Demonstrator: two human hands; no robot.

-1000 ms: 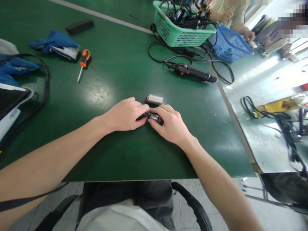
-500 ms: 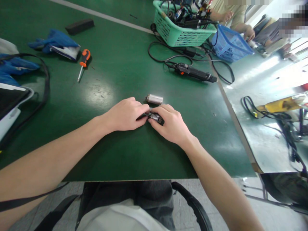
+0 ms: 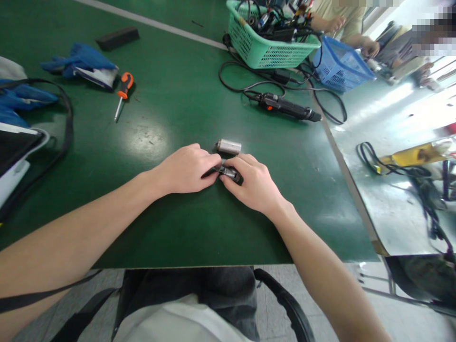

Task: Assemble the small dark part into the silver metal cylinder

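Note:
Low over the green tabletop [image 3: 199,228], my left hand [image 3: 190,169] and my right hand [image 3: 252,183] meet around a small black and silver part [image 3: 231,174]. My left fingers are closed on its dark left end. The right thumb and fingers grip the silver and black right end. Most of the part is hidden by my fingers, so its exact kind does not show. Just beyond my hands lies a silver metal cylinder [image 3: 228,147], on its side and apart from the held part.
An orange and black screwdriver [image 3: 124,92], blue gloves [image 3: 83,66] and a black block [image 3: 118,39] lie left. A corded electric screwdriver [image 3: 287,107] lies right, before a green basket [image 3: 274,52] of tools and a blue basket [image 3: 338,64]. Another person's hands [image 3: 370,48] are at far right.

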